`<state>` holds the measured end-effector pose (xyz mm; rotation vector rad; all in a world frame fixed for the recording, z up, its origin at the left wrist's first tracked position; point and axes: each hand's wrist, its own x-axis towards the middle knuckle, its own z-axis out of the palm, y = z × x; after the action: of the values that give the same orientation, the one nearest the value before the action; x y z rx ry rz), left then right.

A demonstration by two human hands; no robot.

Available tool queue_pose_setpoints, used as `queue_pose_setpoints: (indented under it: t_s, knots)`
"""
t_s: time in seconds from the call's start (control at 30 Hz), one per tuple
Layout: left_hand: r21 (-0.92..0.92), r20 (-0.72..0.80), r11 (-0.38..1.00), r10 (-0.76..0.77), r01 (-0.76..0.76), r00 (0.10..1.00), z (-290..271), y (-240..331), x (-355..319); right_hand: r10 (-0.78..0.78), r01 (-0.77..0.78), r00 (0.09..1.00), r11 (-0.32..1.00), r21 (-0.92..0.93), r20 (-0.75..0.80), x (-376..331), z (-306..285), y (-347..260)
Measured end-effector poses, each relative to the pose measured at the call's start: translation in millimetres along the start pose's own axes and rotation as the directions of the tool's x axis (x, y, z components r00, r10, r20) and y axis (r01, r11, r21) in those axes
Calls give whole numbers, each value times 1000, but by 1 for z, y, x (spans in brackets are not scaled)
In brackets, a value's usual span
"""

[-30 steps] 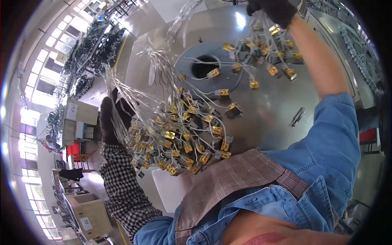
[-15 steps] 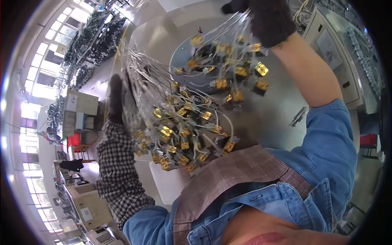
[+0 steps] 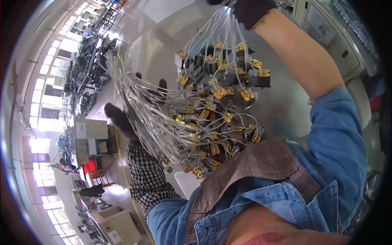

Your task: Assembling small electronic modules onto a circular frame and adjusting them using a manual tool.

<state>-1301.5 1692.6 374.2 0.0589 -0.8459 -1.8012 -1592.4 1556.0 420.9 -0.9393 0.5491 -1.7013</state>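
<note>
My left hand (image 3: pixel 124 120), in a dark glove and checked sleeve, supports a thick bundle of pale grey cables (image 3: pixel 143 118). Its thumb stands out on the left, and fingertips show beyond the cables; the palm is hidden. Many yellow-and-grey connectors (image 3: pixel 214 150) on the cable ends lie spread in front of my apron. At the top, my right hand (image 3: pixel 251 12), gloved with a bare forearm, closes around a smaller bunch of cables (image 3: pixel 222 24). From that bunch hang black-and-grey connectors with yellow fronts (image 3: pixel 247 94), overlapping the top of the left bundle's connectors.
A grey cabinet (image 3: pixel 339 41) stands at the upper right. Dark cable bundles (image 3: pixel 83 71) hang on racks at the far left, past a yellow floor line (image 3: pixel 121 153). Pale boxes (image 3: pixel 118 224) and a red chair (image 3: pixel 90 166) are farther left. A white seat edge (image 3: pixel 188 183) shows below the connectors.
My right hand has moved up and left in view; its hanging connectors now meet the left bundle. My left hand has shifted right under its cables, with fingertips now visible beyond them.
</note>
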Motion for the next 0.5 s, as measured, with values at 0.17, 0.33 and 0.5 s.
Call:
queue_pose_setpoints:
  t_s: [0.17,0.33,0.5]
  knots:
    - [105,104,993,38,-49,994,3,-6,3,-142,154,961,988,32,-239,5,-22,2]
    - [67,-2,996,-58,58,998,-23,23,-15,-113,200,909,963,181,-401,35,-34,-11]
    - [-13,-49,998,-69,69,996,-49,55,-43,-170,160,982,979,-122,-80,-15,-2,-26]
